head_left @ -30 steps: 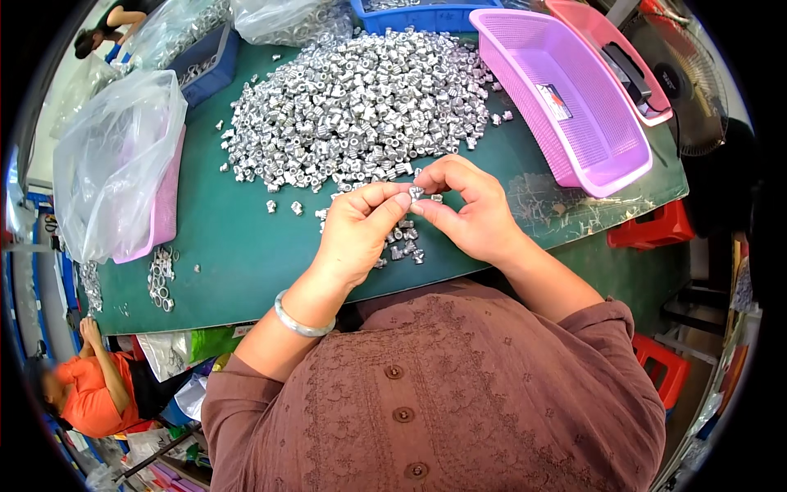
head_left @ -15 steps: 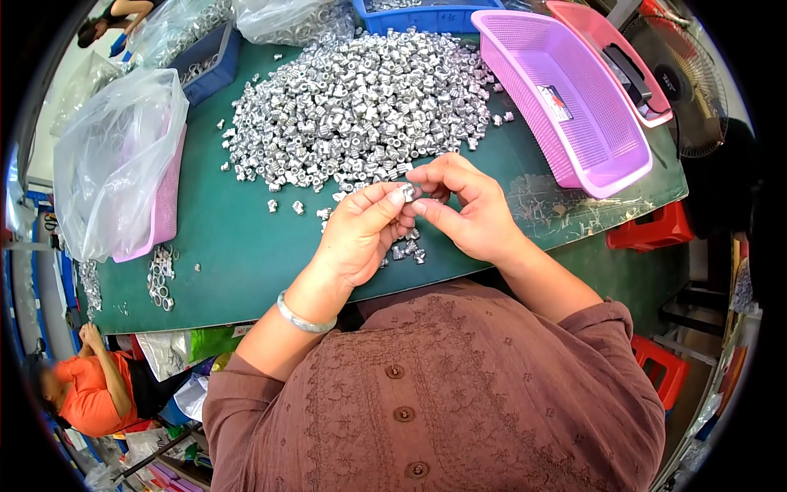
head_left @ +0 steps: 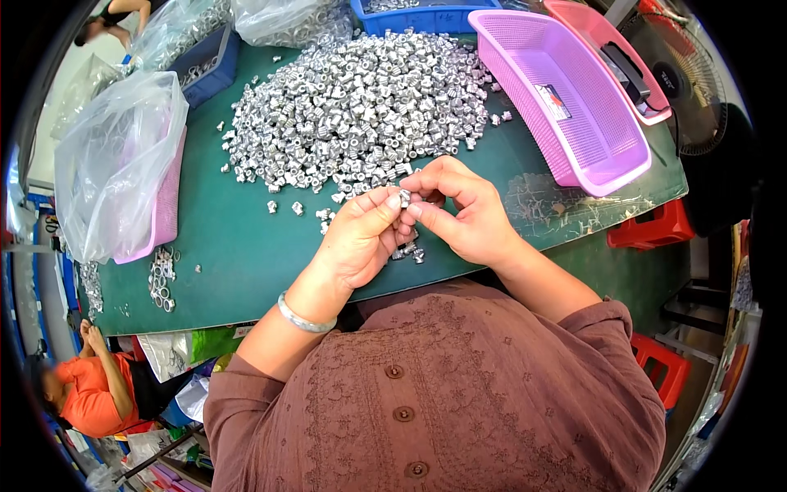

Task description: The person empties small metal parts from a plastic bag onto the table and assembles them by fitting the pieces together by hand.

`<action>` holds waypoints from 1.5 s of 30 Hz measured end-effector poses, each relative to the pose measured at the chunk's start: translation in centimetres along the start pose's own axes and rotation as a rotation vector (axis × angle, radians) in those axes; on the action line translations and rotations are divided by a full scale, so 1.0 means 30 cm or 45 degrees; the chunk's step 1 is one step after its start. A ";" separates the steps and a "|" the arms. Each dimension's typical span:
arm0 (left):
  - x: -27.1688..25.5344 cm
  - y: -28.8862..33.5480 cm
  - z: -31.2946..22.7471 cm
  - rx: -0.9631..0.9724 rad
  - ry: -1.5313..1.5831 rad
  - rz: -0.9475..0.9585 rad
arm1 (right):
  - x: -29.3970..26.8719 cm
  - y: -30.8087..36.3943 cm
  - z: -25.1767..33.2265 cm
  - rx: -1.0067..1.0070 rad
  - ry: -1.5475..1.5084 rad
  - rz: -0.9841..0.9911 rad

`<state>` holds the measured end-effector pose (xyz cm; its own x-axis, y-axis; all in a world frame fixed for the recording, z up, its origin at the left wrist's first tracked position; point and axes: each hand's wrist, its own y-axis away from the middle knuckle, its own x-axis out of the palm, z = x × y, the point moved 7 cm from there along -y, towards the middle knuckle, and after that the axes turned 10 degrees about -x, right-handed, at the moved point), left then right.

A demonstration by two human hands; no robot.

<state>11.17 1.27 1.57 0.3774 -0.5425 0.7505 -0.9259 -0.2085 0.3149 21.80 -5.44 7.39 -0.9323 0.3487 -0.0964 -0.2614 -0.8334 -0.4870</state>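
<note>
Between my two hands, over the near part of the green table, is a small silvery metal fitting (head_left: 405,198). My left hand (head_left: 361,234) is closed, pinching it with thumb and forefinger. The fingers and thumb of my right hand (head_left: 467,209) close on its other side. Just beyond my hands rises a wide heap of like metal fittings (head_left: 352,115). A few loose fittings (head_left: 414,252) lie under and near my hands, partly covered by them. A pale bangle (head_left: 302,316) circles my left wrist.
A purple mesh basket (head_left: 566,107) stands at the right, a pink basket (head_left: 611,61) behind it. A plastic bag (head_left: 119,156) covers another basket at left, near several metal rings (head_left: 161,289). Blue bins (head_left: 426,20) stand at the back. Someone in orange (head_left: 97,394) sits lower left.
Both hands have shifted very slightly left, and the fitting has turned a little between the fingers. The heap looks the same.
</note>
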 end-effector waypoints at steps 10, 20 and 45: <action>0.020 0.093 -0.149 0.583 -1.523 -0.596 | -0.127 -0.005 -0.020 -0.024 0.426 0.028; 0.044 0.182 -0.079 0.859 -2.281 -0.605 | -0.055 0.062 -0.047 -0.152 0.848 0.494; 0.089 0.146 -0.005 0.818 -2.320 -0.433 | -0.013 -0.003 -0.089 -0.159 0.736 0.618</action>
<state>8.11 -0.96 5.05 0.4384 -0.3877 -0.8109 -0.8559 -0.4554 -0.2450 22.84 -4.36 5.15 -0.6469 0.1534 -0.7470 0.2062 -0.9079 -0.3650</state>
